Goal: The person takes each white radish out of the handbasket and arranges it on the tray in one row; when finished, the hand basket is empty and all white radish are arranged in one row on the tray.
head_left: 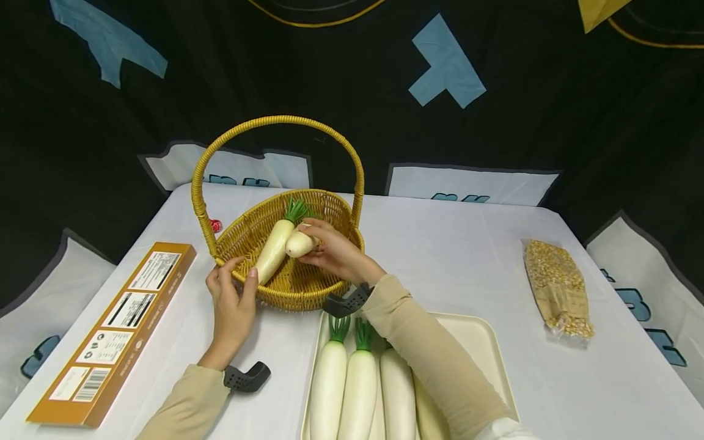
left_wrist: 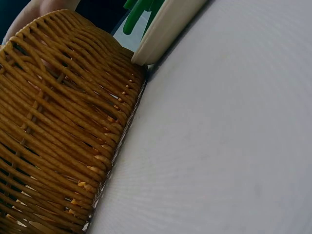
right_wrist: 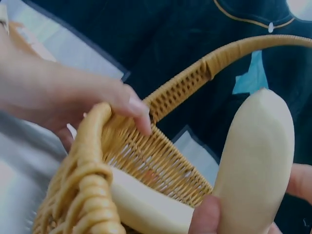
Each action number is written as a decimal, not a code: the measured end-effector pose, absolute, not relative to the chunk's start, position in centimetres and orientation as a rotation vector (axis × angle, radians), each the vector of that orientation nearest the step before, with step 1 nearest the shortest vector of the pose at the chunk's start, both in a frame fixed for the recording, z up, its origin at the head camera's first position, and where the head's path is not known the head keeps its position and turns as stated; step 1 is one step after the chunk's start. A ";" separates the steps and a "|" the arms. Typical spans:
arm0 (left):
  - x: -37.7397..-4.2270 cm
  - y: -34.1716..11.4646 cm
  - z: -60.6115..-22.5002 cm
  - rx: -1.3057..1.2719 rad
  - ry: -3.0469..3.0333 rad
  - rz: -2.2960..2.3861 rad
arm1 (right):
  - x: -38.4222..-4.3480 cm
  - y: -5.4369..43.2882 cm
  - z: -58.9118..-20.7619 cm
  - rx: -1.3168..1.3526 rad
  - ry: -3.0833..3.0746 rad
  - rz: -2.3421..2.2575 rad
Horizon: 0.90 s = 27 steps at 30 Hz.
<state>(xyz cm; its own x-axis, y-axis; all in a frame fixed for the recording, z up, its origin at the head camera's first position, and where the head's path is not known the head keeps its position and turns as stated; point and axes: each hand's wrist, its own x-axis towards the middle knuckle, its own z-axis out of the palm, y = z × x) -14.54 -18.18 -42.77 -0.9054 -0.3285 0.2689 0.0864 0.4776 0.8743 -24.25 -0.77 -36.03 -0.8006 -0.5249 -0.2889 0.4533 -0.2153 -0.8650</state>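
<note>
My right hand [head_left: 342,252] grips a white radish [head_left: 299,244] over the wicker basket [head_left: 299,300], its blunt tip toward me in the head view. Close up in the right wrist view, fingers and thumb lie on both sides of the held radish [right_wrist: 256,156]. Inside the basket lies another white radish [head_left: 273,249] with green stem tops. On the basket's near left rim, my left hand [head_left: 233,308] holds on, fingers bent over the edge. The left wrist view shows mostly the woven basket side [left_wrist: 63,126]; the left hand does not show there.
A cream tray [head_left: 486,348] with several white radishes [head_left: 360,391] stands in front of the basket, partly under the right forearm. An orange-brown box [head_left: 129,324] lies at left. At right lies a bag of corn kernels [head_left: 557,284]. A small red item [head_left: 216,225] is behind the basket handle.
</note>
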 end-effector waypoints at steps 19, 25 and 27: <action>-14.5 -18.3 -42.8 0.208 -2.328 -1.403 | -17.0 8.2 -32.2 -0.641 1.772 -1.724; -14.6 -18.2 -42.8 0.199 -2.322 -1.409 | -14.6 13.1 -32.4 -0.706 1.882 -1.642; -14.6 -18.1 -42.8 0.197 -2.319 -1.414 | -13.7 15.0 -32.7 -0.726 1.900 -1.607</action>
<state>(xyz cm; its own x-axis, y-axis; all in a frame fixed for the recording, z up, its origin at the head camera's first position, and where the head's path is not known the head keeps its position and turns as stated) -14.60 -18.12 -42.85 -0.9038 -0.3288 0.2739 0.0928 0.4741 0.8756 -13.65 14.95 -32.66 -0.7076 -0.7040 -0.0606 -0.0572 0.1425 -0.9881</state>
